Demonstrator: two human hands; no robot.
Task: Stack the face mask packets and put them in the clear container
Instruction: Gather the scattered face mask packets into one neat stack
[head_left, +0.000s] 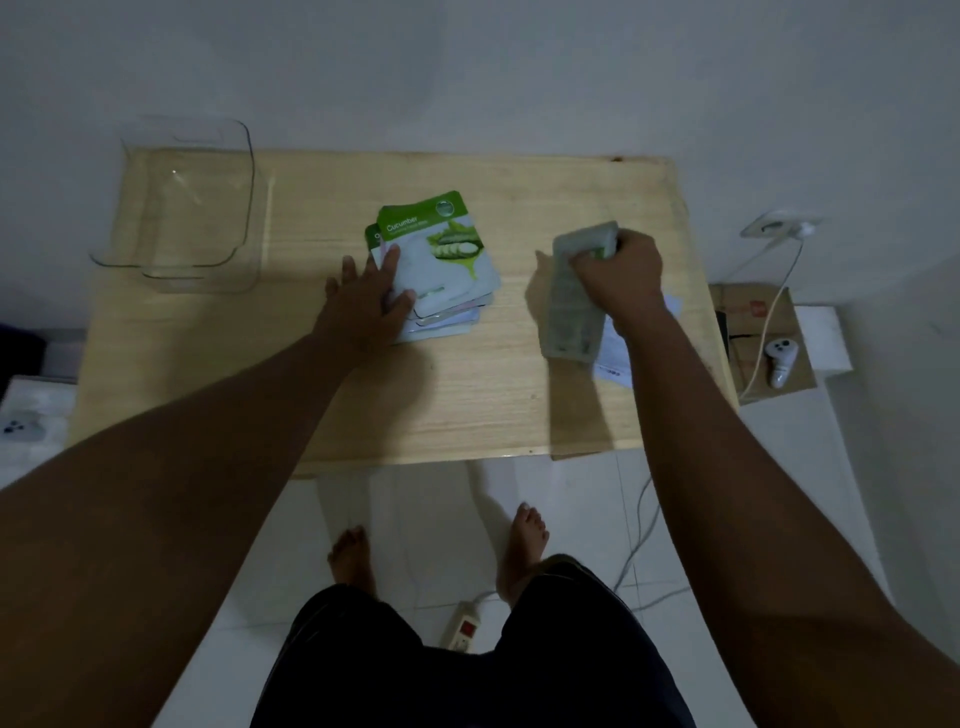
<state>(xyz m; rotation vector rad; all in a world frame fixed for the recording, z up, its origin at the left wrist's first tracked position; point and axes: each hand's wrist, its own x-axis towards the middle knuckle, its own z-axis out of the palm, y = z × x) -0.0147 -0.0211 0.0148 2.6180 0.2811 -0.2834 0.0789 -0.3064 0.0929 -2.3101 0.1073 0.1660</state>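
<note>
Right hand (618, 275) grips a blurred packet (571, 306), long axis toward the wall; left hand (366, 301) lies flat on the stack (447, 270).

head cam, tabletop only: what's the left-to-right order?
clear container → left hand → stack of face mask packets → blurred packet gripped by right hand → white packet lying under that arm
</note>
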